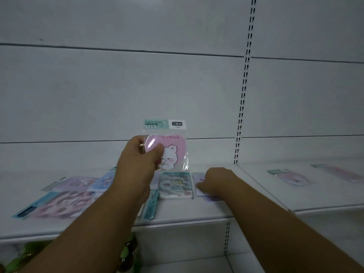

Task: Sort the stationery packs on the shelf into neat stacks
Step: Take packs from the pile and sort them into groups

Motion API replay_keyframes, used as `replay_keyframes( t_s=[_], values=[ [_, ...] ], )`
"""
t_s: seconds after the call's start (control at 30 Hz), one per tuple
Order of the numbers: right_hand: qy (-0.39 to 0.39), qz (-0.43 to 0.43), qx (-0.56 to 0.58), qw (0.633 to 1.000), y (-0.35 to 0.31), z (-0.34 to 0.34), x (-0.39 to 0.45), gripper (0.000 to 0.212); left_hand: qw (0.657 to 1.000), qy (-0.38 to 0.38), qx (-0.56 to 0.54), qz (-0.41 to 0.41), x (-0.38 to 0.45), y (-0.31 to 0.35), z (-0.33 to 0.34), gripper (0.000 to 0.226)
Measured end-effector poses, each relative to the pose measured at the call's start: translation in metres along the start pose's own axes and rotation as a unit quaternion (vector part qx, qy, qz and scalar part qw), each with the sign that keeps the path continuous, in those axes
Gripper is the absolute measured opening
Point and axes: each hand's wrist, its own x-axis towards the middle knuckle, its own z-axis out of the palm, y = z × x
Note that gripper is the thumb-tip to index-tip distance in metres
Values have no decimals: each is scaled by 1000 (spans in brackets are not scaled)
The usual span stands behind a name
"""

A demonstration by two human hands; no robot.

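The pink bear pack point(169, 148), held upright at frame centre in the left hand point(137, 156) pinch grip, may slip in its glossy wrap onto the teal pack point(175, 186) below, while the right hand point(216, 180) – fingers curled on a lilac pack point(199, 184), grip unclear – risks dragging neighbours askew on the shelf point(197, 215).

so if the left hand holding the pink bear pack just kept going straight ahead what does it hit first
Most likely the white back panel of the shelving. The left hand holds the pink bear pack above the packs lying flat, though depth is hard to judge.
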Motion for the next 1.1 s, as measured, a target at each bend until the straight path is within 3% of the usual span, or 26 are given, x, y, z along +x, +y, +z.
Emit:
replay_keyframes(
  t_s=[0.1, 0.2, 0.27, 0.33, 0.43, 0.5, 0.6, 0.9, 1.1],
  values=[
    [-13, 29, 53, 998, -9, -7, 0, 20, 1000, -8, -6, -21, -5, -1, -4, 18],
    [-7, 39, 50, 998, -10, -10, 5, 32, 999, -20, 3, -28, -6, -2, -6, 21],
    [29, 36, 140, 989, -4, -11, 8, 16, 1000, -21, 6, -23, -5, -4, -4, 21],
    [73, 29, 292, 953, 9, -13, 8, 5, 999, -21, 21, -25, -3, -6, 3, 21],
    [154, 27, 487, 860, 39, -32, -4, 11, 999, -20, 18, -44, 3, -12, 29, 23],
    [198, 20, 547, 813, 68, -54, -16, 14, 998, -21, 20, -55, 5, -20, 57, 21],
    [250, -10, 578, 777, 128, -83, -35, 17, 996, -34, 14, -77, 3, -35, 115, 19],
    [187, -90, 594, 777, 318, -140, -47, 19, 980, -87, 91, -155, -32, -89, 334, 12],
    [168, -104, 592, 781, 375, -152, -22, 20, 955, -70, 248, -147, -31, -110, 406, 24]
  ],
)
